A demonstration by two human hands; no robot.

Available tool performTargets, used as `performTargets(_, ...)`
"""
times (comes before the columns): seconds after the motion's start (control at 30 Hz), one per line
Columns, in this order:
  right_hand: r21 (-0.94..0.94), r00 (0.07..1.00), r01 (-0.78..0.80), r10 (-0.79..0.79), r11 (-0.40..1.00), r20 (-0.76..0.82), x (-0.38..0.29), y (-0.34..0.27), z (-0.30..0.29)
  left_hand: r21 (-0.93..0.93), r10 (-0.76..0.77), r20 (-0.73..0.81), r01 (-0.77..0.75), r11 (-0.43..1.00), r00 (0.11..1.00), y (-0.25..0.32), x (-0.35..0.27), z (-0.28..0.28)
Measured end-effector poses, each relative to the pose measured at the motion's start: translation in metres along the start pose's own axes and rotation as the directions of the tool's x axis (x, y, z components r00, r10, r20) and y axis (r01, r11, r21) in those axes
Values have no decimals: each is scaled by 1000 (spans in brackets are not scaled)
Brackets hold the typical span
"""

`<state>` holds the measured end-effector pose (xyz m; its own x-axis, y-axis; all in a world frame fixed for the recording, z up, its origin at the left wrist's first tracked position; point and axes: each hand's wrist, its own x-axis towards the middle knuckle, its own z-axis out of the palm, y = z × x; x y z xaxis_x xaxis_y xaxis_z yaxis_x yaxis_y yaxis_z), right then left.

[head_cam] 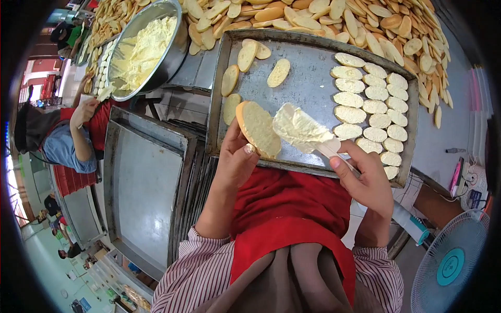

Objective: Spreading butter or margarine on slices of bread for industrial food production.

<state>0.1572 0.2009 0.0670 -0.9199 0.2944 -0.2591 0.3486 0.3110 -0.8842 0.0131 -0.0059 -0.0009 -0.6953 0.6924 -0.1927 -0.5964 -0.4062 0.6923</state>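
My left hand holds an oval slice of bread tilted up above the near part of a metal baking tray. Close beside the slice, my right hand grips the handle of a spatula, whose blade carries a thick layer of pale yellow cream. Blade and slice look slightly apart. Rows of cream-coated slices lie along the tray's right side. Several slices without a visible coating, one of them near the middle, rest in its left part.
A large steel bowl of cream stands at the upper left. Bread slices are heaped behind the tray. Stacked metal trays are at my left, a fan at lower right. A co-worker is at far left, holding a creamy spatula.
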Motion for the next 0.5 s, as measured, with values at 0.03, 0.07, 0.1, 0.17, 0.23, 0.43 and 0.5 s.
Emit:
performTargets(0.03, 4, 1000, -5, 5, 1000, -10, -1, -3, -1, 27, 49, 16, -49, 998, 999, 0, 1, 1)
performTargets(0.07, -90, 999, 24, -28, 996, -35, -2, -6, -2, 29, 39, 25, -40, 999, 999, 0, 1, 2)
performTargets(0.1, -184, 997, 52, -62, 982, -53, -2, -9, -2, 71, 65, 30, -67, 995, 997, -1, 0, 1)
performTargets(0.17, -205, 994, 69, -85, 976, -67, -2, -15, -1, 114, 83, 44, -87, 990, 996, -1, 0, 1)
performTargets(0.23, -231, 991, 91, -111, 969, -75, -2, -18, -3, 169, 87, 45, -94, 981, 995, 1, -1, 1)
performTargets(0.43, -242, 986, 128, -151, 962, -76, -3, -17, 0, 129, 53, 18, -55, 990, 998, 5, -4, 2)
performTargets(0.5, -275, 982, 150, -175, 950, -68, -3, -17, 1, 133, 52, 18, -54, 990, 998, 5, -4, 1)
